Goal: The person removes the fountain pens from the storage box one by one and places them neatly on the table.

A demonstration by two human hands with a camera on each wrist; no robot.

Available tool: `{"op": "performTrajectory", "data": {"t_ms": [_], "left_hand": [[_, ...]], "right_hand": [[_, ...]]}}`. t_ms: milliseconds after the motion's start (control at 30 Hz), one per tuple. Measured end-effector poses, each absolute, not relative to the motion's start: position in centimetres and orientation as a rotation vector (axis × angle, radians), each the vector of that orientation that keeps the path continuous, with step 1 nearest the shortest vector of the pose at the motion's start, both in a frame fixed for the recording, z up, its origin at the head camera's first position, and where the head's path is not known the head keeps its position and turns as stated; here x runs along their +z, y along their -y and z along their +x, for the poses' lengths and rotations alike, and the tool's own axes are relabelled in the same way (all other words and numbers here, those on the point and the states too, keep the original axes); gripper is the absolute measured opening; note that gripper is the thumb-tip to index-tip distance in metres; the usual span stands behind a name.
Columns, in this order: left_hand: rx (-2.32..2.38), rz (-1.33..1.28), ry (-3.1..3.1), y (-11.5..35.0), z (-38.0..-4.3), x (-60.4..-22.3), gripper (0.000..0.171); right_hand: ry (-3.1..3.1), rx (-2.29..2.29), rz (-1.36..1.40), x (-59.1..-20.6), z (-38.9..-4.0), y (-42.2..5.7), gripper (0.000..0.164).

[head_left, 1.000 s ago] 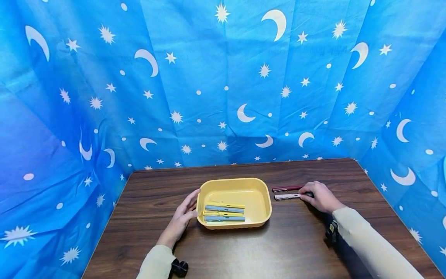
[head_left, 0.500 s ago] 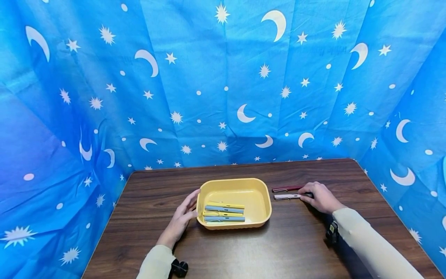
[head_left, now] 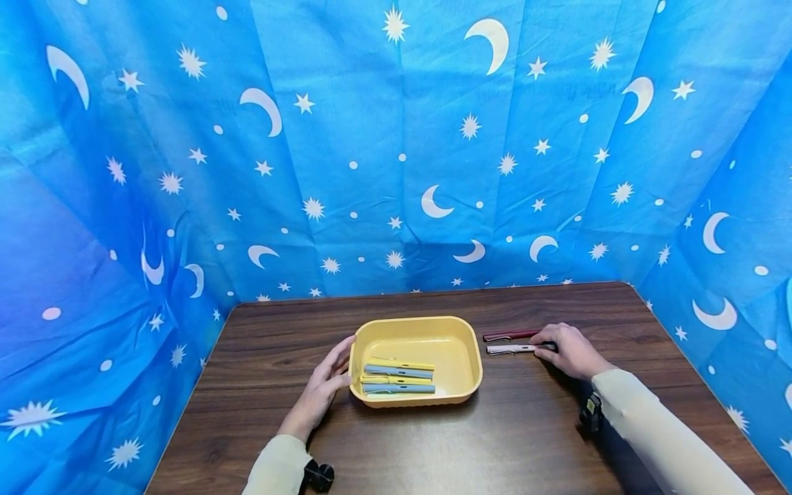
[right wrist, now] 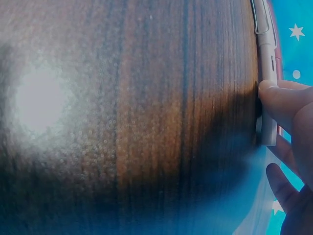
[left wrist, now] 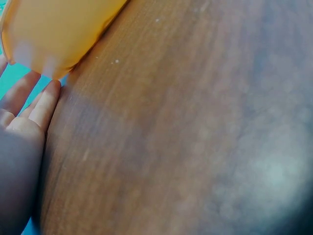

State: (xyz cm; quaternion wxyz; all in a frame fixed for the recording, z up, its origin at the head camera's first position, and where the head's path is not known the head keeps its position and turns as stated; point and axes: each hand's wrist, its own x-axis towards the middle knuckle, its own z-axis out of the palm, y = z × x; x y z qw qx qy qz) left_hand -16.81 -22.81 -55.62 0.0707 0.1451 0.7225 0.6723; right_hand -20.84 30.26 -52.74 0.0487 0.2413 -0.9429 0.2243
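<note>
My right hand (head_left: 572, 350) pinches the rear part of a white capped pen (head_left: 510, 349) with a looped metal clip, low at the tabletop. In the right wrist view the thumb presses the white pen's barrel (right wrist: 267, 61). Just behind it lies a dark red pen (head_left: 509, 336), its right end covered by the fingers. My left hand (head_left: 318, 392) rests against the left side of a yellow plastic tray (head_left: 456, 368), fingers extended along its wall. Inside the tray, yellow pens (head_left: 402, 380) and grey-blue pens (head_left: 402, 388) lie side by side toward the front left, with a pale green pen (head_left: 392, 395) partly hidden beside them.
Everything stands on a dark wood-grain table (head_left: 421, 447). A blue curtain (head_left: 371, 137) with white moons and stars hangs behind the table and along both sides. Each wrist carries a small black camera mount, such as the right one (head_left: 590, 412).
</note>
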Motion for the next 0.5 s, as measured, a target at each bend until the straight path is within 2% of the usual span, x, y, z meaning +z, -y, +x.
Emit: {"op": "performTrajectory", "data": {"t_ms": [500], "left_hand": [[2.017,0.432,-2.175,22.81,-16.85,-55.60,0.077]], "right_hand": [[2.908,0.699,0.705,-52.49,-20.72,-30.35,0.016]]}}
